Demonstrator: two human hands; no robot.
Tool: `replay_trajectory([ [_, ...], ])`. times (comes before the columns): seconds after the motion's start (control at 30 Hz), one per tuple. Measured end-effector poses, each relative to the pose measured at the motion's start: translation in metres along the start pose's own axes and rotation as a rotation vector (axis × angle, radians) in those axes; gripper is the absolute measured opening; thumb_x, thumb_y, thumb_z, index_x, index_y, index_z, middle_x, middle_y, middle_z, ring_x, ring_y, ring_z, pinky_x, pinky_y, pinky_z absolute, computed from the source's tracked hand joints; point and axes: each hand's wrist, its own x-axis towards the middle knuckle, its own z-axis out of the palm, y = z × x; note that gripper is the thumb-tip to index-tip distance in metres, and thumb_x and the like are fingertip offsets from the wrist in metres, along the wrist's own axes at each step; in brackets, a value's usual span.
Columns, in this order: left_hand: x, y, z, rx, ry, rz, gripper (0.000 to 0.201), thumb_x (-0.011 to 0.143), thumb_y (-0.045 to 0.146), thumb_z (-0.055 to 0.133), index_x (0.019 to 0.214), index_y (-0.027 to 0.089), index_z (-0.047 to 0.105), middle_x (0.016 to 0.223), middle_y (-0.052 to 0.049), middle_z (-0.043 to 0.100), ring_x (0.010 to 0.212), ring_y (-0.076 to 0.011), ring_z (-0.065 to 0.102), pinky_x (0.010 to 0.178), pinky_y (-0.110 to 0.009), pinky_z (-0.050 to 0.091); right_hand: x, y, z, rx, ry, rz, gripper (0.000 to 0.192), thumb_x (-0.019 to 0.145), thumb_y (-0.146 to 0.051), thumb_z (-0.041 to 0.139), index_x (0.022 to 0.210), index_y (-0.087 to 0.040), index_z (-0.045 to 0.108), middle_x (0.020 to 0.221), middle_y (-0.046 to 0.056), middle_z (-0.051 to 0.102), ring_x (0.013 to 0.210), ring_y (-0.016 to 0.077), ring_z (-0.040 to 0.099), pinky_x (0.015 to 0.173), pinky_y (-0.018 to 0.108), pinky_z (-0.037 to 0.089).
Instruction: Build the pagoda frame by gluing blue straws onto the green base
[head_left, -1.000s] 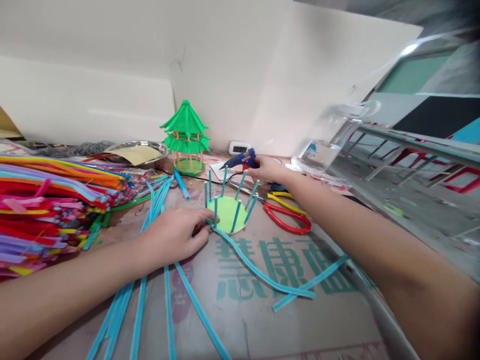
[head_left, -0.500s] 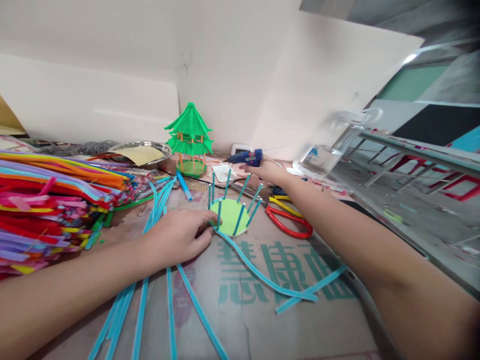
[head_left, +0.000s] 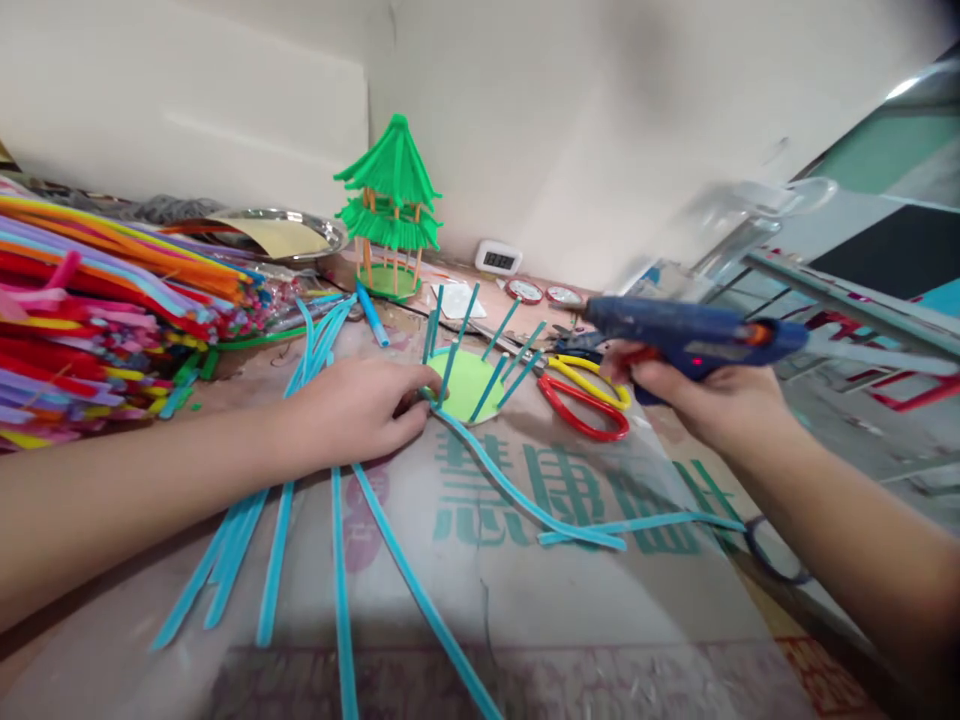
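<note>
Your right hand (head_left: 712, 400) gripping the blue glue gun (head_left: 686, 335) at three o'clock of the green disc (head_left: 469, 385), nozzle toward it, your left hand (head_left: 360, 410) at nine o'clock pinching a blue strip (head_left: 517, 495) against the disc's edge, red scissors (head_left: 581, 415) between gun and disc.

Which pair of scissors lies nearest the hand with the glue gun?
The yellow-handled scissors, just left of the right hand gripping the blue glue gun. The red-handled scissors lie slightly farther, toward the green disc.
</note>
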Motion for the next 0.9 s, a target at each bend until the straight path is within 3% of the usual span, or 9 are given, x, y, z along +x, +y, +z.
replay_trajectory([
  [0.13, 0.001, 0.001, -0.002, -0.01, -0.023, -0.022, 0.023, 0.088, 0.029, 0.049, 0.097, 0.021, 0.069, 0.073, -0.002, 0.067, 0.061, -0.0177, 0.057, 0.056, -0.03, 0.033, -0.03, -0.01, 0.007, -0.044, -0.232, -0.102, 0.05, 0.078, -0.075, 0.068, 0.097, -0.029, 0.069, 0.091, 0.008, 0.074, 0.084, 0.0278, 0.072, 0.074, 0.042, 0.059],
  [0.27, 0.001, 0.0, -0.002, 0.018, -0.032, -0.041, 0.024, 0.087, 0.03, 0.05, 0.098, 0.022, 0.07, 0.075, -0.003, 0.068, 0.067, -0.0197, 0.06, 0.058, -0.03, 0.033, -0.028, -0.013, 0.024, -0.144, -0.362, -0.189, 0.042, 0.081, -0.065, 0.073, 0.093, -0.025, 0.07, 0.09, 0.005, 0.075, 0.08, 0.0236, 0.072, 0.07, 0.036, 0.056],
  [0.37, 0.001, 0.0, -0.001, 0.032, -0.025, -0.031, 0.023, 0.088, 0.032, 0.051, 0.098, 0.022, 0.069, 0.075, -0.003, 0.067, 0.067, -0.0201, 0.059, 0.059, -0.03, 0.031, -0.025, -0.012, 0.032, -0.246, -0.379, -0.266, 0.036, 0.083, -0.061, 0.074, 0.09, -0.025, 0.069, 0.082, 0.003, 0.073, 0.076, 0.0219, 0.07, 0.071, 0.035, 0.054],
  [0.53, 0.003, 0.0, 0.0, 0.045, -0.021, -0.026, 0.022, 0.087, 0.031, 0.052, 0.097, 0.022, 0.068, 0.068, -0.001, 0.062, 0.059, -0.0181, 0.054, 0.059, -0.03, 0.029, -0.024, -0.014, 0.033, -0.323, -0.426, -0.299, 0.031, 0.085, -0.055, 0.074, 0.091, -0.026, 0.067, 0.086, 0.003, 0.073, 0.084, 0.0223, 0.07, 0.082, 0.035, 0.053],
  [0.7, 0.003, -0.001, 0.0, 0.044, -0.02, -0.035, 0.023, 0.087, 0.032, 0.052, 0.1, 0.023, 0.069, 0.066, -0.001, 0.06, 0.059, -0.0188, 0.053, 0.058, -0.031, 0.028, -0.026, -0.012, 0.033, -0.365, -0.39, -0.352, 0.03, 0.085, -0.05, 0.076, 0.093, -0.024, 0.066, 0.089, 0.005, 0.073, 0.084, 0.0206, 0.069, 0.078, 0.033, 0.051],
  [0.9, 0.002, -0.001, 0.0, 0.0, -0.021, -0.042, 0.019, 0.086, 0.031, 0.054, 0.097, 0.023, 0.067, 0.068, 0.0, 0.058, 0.062, -0.019, 0.053, 0.063, -0.031, 0.031, -0.027, -0.013, 0.034, -0.384, -0.369, -0.384, 0.033, 0.087, -0.054, 0.073, 0.088, -0.023, 0.063, 0.078, 0.003, 0.068, 0.073, 0.0181, 0.063, 0.069, 0.031, 0.047],
])
